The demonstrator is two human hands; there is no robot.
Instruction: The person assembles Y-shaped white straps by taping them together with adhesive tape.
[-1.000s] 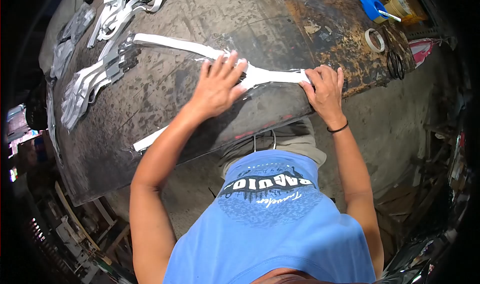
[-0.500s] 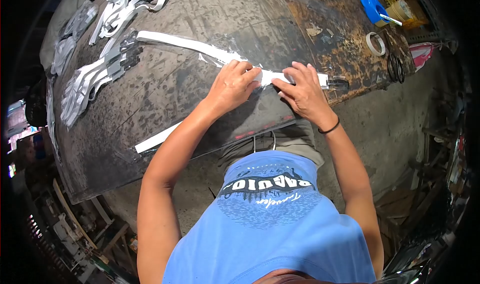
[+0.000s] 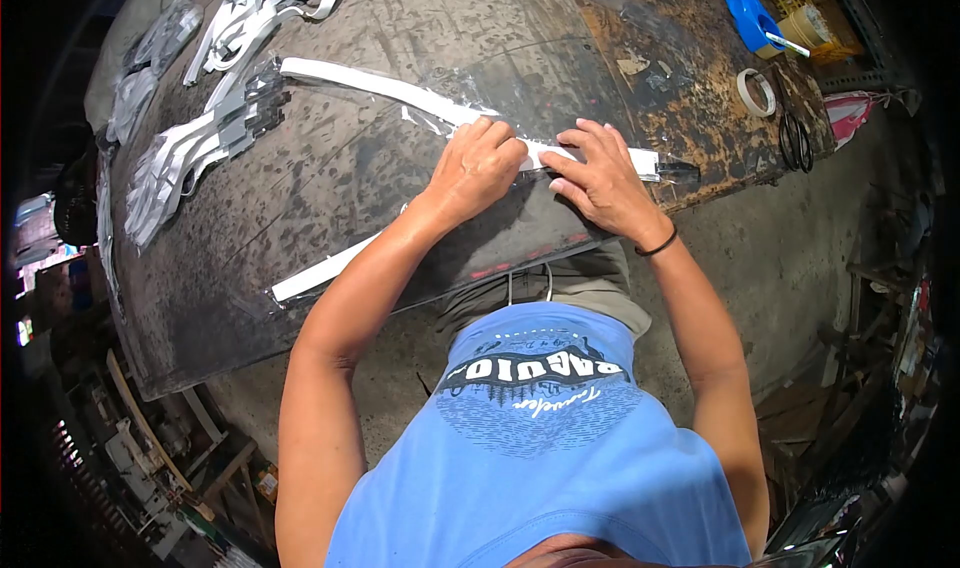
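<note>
A white strap (image 3: 643,164) in clear plastic lies across the table, with a black buckle (image 3: 678,172) at its right end. My left hand (image 3: 480,168) is closed over the strap's middle, fingers curled and pinching at it. Thumb and fingers apart, my right hand (image 3: 605,180) rests on the strap just left of the buckle end. Another long white band (image 3: 385,86) runs up and left from my left hand, with crumpled clear film around it. A further white strip (image 3: 325,271) shows beyond my left forearm near the table's front edge.
Bundled white and grey straps (image 3: 195,153) with dark buckles lie at left, and loose white straps (image 3: 270,13) lie above them. At right are a roll of tape (image 3: 756,90), black-handled scissors (image 3: 795,143) and a blue tape dispenser (image 3: 748,16). The worn table (image 3: 250,328) ends close before me.
My left hand's fingers have curled in more tightly over the strap. My right hand stays nearly in place, its fingers slightly shifted.
</note>
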